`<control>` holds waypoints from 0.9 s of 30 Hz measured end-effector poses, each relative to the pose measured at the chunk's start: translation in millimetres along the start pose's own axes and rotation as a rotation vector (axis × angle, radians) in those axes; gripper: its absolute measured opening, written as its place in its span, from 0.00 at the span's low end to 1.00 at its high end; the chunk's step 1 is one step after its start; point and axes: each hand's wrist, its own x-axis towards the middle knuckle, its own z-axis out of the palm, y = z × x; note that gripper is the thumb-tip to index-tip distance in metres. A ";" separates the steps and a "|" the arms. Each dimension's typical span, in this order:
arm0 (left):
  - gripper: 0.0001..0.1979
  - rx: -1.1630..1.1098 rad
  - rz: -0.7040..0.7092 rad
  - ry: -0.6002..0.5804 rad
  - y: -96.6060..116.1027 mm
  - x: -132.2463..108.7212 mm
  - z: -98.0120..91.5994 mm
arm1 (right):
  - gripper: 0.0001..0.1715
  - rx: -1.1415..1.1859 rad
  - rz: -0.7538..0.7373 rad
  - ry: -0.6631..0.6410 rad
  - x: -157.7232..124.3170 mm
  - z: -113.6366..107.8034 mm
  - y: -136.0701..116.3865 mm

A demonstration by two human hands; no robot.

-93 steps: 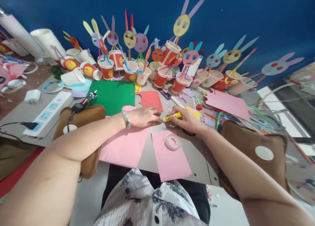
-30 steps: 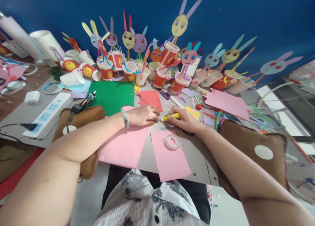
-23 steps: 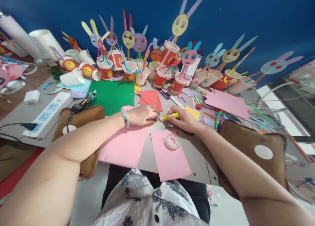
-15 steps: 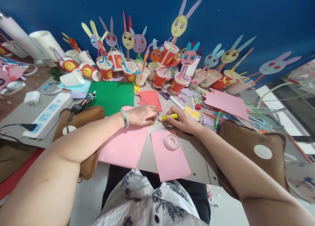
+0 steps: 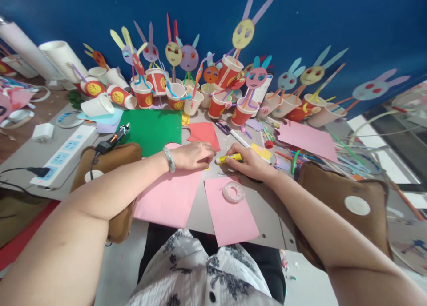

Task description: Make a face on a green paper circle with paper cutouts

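In the head view, my right hand [image 5: 248, 162] grips a yellow glue stick [image 5: 230, 158] with its pale end toward the left. Just left of that end, my left hand [image 5: 195, 155] is curled low over the table. Its fingers press together on a small yellow paper piece [image 5: 207, 168], mostly hidden beneath the fingertips. Under the left wrist lies a large pink sheet [image 5: 170, 197]. A smaller pink sheet [image 5: 230, 226] is nearer my body, and a clear tape roll [image 5: 233, 192] rests on it. Behind my hands is a red paper piece [image 5: 205, 134].
Paper cups [image 5: 243, 112] with rabbit figures line the blue wall. A green sheet [image 5: 151, 130] lies at the back left. Brown cushions [image 5: 333, 199] flank my arms. A power strip [image 5: 65, 157] sits at the left; pens [image 5: 238, 134] and pipe cleaners are scattered at the right.
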 end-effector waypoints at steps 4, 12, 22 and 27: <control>0.04 -0.003 -0.002 0.015 -0.7 -0.1 0.7 | 0.13 -0.010 -0.002 -0.017 0.0 -0.2 0.8; 0.05 -0.017 -0.013 0.019 -1.2 -0.6 0.8 | 0.12 0.007 0.015 -0.016 -0.3 -1.6 2.7; 0.04 0.000 -0.010 0.025 -1.3 -0.3 1.8 | 0.13 0.082 0.067 0.049 -0.4 -0.5 0.6; 0.05 0.003 -0.011 0.021 0.4 -0.6 1.0 | 0.13 0.192 0.163 0.026 -1.4 -2.2 3.9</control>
